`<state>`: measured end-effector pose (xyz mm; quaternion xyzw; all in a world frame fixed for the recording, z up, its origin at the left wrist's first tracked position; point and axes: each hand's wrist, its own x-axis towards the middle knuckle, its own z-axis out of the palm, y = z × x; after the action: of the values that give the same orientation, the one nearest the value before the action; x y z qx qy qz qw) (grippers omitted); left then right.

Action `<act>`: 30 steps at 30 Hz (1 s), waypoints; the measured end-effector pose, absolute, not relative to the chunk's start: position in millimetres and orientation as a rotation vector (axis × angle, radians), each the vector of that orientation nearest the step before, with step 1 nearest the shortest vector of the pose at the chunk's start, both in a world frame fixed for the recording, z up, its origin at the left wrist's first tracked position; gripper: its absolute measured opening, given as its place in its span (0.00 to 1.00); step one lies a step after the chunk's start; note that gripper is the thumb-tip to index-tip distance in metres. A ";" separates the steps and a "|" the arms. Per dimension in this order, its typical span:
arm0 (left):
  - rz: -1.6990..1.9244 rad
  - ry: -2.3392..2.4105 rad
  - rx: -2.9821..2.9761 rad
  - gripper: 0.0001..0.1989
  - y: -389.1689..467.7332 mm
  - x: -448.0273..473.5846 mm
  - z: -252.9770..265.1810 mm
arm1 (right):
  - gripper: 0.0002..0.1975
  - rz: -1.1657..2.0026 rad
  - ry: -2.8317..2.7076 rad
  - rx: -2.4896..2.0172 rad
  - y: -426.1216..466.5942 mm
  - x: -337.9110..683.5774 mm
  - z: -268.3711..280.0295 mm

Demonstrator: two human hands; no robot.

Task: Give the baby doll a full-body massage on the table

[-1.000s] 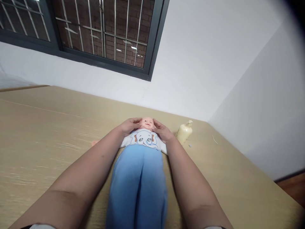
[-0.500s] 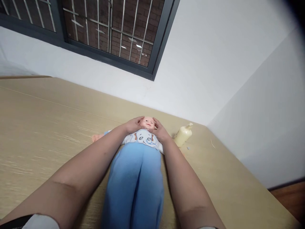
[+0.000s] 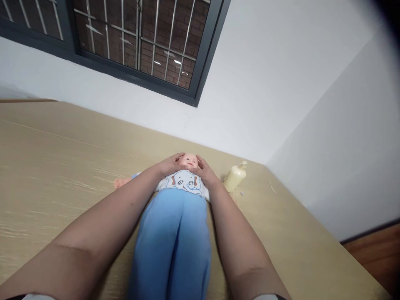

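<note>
Just to the right of the right hand (image 3: pixel 204 170) stands a pale-yellow, glossy, rounded bottle with a pump-like top (image 3: pixel 235 178), close to that forearm, with a small bluish-grey scrap (image 3: pixel 241 193) just beside it and a thin, pale, curved strand (image 3: pixel 273 187) farther right. Beyond the hands, smooth white walls (image 3: pixel 250 91) meet in a corner to the right, and a dark-grey-framed window (image 3: pixel 196 89) with metal bars and brickwork behind its glass sits above and to the left. Under everything spreads a tan, wood-look tabletop (image 3: pixel 78 154), faintly streaked and shiny to the left of the left hand (image 3: pixel 171 165). Between the hands is the head of a bald, pinkish, smooth-faced baby doll (image 3: pixel 168 221), lying face up with its legs towards the person. Both hands are half open and cupped, fingers spread along the sides of the head and thumbs near the chin, holding it from either side; how firmly, I cannot tell. The forearms cover most of its outstretched arms. Its white top (image 3: pixel 184 182) carries an elephant face outlined in blue, and its soft, light-blue cloth trousers (image 3: pixel 156 250) show a deep fold between the legs.
</note>
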<state>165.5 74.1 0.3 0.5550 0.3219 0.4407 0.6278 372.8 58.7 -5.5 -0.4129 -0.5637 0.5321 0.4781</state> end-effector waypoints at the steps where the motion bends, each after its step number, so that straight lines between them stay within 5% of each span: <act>1: 1.002 0.735 1.298 0.45 72.1 166.3 2.5 | 0.56 1.268 -1.408 -1.063 59.0 371.9 -4.8; 8: 1.005 0.717 1.375 0.42 67.0 164.2 7.6 | 0.55 1.115 -1.558 -1.137 60.6 375.6 -3.7; 18: 1.043 0.705 1.205 0.43 81.5 159.6 -7.0 | 0.43 1.450 -1.271 -0.843 61.9 384.3 -8.0; 30: 0.996 0.748 1.357 0.45 66.7 166.4 8.8 | 0.60 1.236 -1.505 -1.096 60.4 374.2 -4.5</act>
<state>166.4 66.7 8.8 0.5865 0.3234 0.4307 0.6049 374.2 60.4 -4.5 -0.4408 -0.6054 0.4973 0.4379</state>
